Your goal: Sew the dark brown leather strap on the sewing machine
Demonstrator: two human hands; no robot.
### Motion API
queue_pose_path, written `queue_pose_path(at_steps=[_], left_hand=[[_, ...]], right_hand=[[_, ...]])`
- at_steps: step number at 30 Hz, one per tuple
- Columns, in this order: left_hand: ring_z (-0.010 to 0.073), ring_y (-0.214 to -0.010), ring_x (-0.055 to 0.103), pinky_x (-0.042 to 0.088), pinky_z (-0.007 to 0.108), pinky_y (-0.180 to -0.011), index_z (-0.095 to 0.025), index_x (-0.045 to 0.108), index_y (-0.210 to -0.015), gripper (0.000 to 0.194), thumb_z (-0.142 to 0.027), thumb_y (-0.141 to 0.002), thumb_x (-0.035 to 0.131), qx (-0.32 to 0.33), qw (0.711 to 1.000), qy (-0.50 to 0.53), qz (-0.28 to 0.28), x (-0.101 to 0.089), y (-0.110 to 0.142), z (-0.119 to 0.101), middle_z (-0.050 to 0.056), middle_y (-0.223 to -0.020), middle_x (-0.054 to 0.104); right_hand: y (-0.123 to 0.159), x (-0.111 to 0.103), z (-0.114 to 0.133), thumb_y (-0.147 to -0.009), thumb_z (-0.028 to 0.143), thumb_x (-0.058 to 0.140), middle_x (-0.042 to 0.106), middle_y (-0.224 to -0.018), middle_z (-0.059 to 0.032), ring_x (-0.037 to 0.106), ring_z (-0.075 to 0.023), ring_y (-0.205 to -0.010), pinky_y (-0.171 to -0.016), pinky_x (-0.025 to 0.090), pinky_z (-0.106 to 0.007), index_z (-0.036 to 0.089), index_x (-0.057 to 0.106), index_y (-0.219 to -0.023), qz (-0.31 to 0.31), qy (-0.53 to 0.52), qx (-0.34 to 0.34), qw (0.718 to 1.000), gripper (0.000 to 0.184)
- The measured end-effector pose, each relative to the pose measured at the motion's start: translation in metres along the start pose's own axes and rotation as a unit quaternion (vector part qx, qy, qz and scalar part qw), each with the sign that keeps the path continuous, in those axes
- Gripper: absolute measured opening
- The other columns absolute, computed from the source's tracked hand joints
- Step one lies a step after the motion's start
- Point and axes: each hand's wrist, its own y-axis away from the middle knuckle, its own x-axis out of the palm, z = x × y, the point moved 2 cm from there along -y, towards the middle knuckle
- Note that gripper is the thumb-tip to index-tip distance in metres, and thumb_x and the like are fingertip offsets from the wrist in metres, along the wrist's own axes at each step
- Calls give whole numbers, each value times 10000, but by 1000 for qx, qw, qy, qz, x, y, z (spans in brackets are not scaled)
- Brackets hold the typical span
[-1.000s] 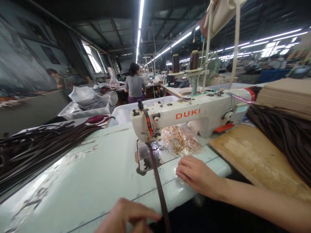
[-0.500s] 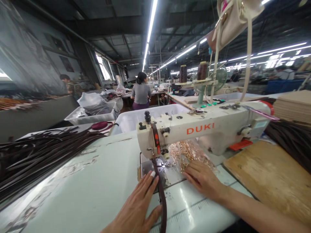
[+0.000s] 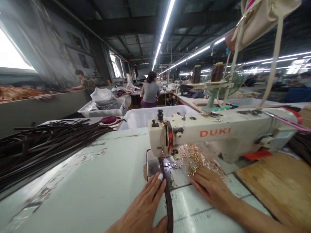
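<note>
We look out from the person's head — one worn camera, facing forward and down over the table. The left hand and right hand enter from the bottom edge, close to us; the sewing machine sits just beyond, right of centre — and past it our view runs deep, up to ceiling lights.

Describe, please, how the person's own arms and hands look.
The left hand is ungloved, with a white covering on one fingertip; the right hand is ungloved too, with none visible. No sleeve shows on the right forearm.
</note>
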Motion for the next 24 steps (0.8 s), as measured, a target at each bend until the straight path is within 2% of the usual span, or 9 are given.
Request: queue_pose_path(at_steps=[5,11,24], left_hand=[[294,-1376,148,297,447,-1089,-99,215,-1438,799,-369,-779,577,-37,999,16,33,-6,0,-5,160,-1497,164],[280,-1379,114,262,440,-1096,-104,213,-1440,801,-414,-785,553,-54,995,15,78,-11,-2,-9,144,-1501,146],[284,-1374,102,225,446,-1101,-115,198,-1444,779,-480,-824,498,-68,994,14,90,-15,-2,-9,149,-1502,107]], right_hand=[[1,1,-1,-923,196,451,572,-757,-51,513,-169,-726,-655,393,-303,161,610,-827,-2,4,-4,1000,189],[-1,-1,2,-928,203,443,571,-751,-50,506,-169,-721,-645,386,-302,159,605,-825,0,8,-5,1000,197],[2,3,-3,-944,239,420,568,-759,-47,505,-166,-746,-678,379,-304,165,591,-799,30,1,12,999,235]])
